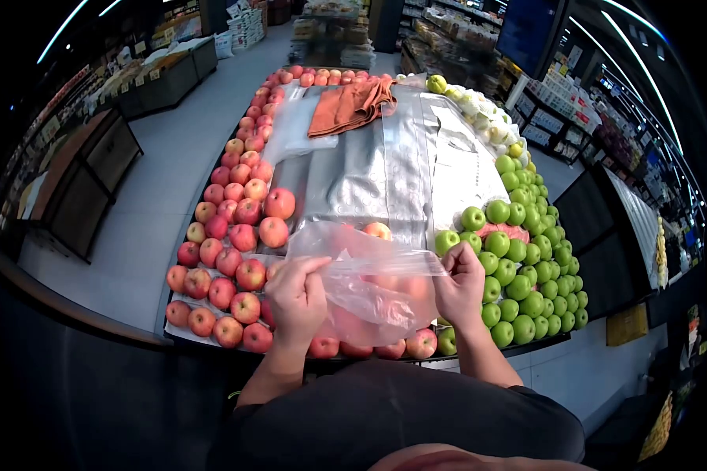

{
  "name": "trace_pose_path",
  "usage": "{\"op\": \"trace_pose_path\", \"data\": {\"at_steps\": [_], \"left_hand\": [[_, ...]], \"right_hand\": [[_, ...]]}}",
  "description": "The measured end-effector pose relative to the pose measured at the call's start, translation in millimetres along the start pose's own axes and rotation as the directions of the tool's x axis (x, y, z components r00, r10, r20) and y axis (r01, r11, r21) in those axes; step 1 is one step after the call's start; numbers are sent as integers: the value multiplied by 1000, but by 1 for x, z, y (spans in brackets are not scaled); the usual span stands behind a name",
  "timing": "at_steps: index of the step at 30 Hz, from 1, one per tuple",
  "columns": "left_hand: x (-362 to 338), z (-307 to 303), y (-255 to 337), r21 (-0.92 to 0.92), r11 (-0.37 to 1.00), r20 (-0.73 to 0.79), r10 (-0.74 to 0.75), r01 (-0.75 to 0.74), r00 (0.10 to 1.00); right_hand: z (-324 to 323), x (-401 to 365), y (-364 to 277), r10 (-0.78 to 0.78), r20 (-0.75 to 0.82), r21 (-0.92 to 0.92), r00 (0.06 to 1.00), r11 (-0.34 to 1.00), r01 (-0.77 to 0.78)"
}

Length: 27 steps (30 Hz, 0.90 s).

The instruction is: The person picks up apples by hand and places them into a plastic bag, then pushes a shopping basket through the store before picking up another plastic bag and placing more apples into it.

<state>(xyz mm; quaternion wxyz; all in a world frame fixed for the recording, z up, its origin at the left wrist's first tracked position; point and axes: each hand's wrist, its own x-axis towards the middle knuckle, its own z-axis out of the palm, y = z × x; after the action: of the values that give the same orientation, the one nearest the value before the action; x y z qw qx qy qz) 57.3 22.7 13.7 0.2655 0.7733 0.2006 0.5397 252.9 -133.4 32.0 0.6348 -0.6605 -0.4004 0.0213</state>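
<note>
Between my two hands stretches a clear plastic bag (369,302), its top edge pulled taut and its body hanging over the front of the display. My left hand (297,297) pinches the bag's left corner, fingers closed. On the other side my right hand (461,281) grips the right corner, also closed. Red apples (246,307) lie in rows to the left of the bag, and more show blurred through the plastic. Green apples (518,287) are piled just right of my right hand.
A silver sheet (361,177) covers the display's middle, with a folded orange-brown cloth (352,107) at its far end. Clear plastic bags (302,129) lie beside it. Foam-wrapped fruit (483,116) lines the far right. Dark display stands (86,184) stand across the aisle on the left.
</note>
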Motion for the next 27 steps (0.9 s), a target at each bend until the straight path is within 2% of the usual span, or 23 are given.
{"op": "trace_pose_path", "data": {"at_steps": [1,3,5,6,7,8,10,11,12,13,15,18,20,21,22,24,25,26,27], "left_hand": [[4,-5,-5,-2,1000,2,0,0,1000],[12,-12,-9,-46,995,-130,-99,94,987],[21,-3,14,-54,993,-107,-114,109,988],[24,1,22,-62,990,-90,-131,126,987],[25,2,20,7,996,-11,-86,86,996],[24,1,15,9,996,-4,-87,87,996],[25,-5,1,106,983,44,-155,150,987],[26,-7,-6,78,979,-4,-190,190,982],[29,-15,-7,163,959,-15,-231,230,973],[32,-17,-12,143,965,-59,-214,220,975],[34,-16,-13,129,968,-103,-203,216,974],[36,-10,-17,117,975,-21,-187,188,982],[37,-17,-47,127,952,-158,-256,277,954],[38,-17,-49,-37,949,-160,-316,314,935],[35,-13,-52,-38,950,-157,-313,311,937],[25,-1,-52,38,981,-248,-174,189,953],[25,6,-41,-67,970,-226,-244,235,943],[25,5,-43,-67,969,-232,-245,236,941],[25,3,-48,73,978,-236,-175,197,956]], "right_hand": [[-8,6,-4,-37,-46,-24,998,999,36],[-10,6,-7,-70,-96,-48,993,997,66],[-3,-3,-6,-211,-56,-51,976,977,208],[2,-7,-8,-262,18,-60,965,963,263],[4,-5,-6,-360,67,-91,931,927,365],[6,-4,-4,-449,118,-116,886,880,461],[4,-3,-6,-321,23,-169,947,932,320],[2,0,-11,-256,-39,-197,966,950,243],[-1,5,-15,-189,-99,-222,977,961,163],[-8,11,-10,-162,-128,-238,979,963,128],[-5,9,-5,-182,-118,-225,976,963,152],[-2,6,3,-216,-84,-210,973,958,195],[-5,13,2,-154,-143,-232,978,966,118],[-6,16,12,-115,-125,-167,985,982,93],[-5,15,16,-116,-130,-167,985,982,93],[-2,15,20,-51,-187,-90,981,995,34],[-2,12,24,-18,-182,-56,983,998,8],[-2,11,24,-21,-177,-56,984,998,11],[-2,9,25,-104,-151,-100,983,991,89]]}}
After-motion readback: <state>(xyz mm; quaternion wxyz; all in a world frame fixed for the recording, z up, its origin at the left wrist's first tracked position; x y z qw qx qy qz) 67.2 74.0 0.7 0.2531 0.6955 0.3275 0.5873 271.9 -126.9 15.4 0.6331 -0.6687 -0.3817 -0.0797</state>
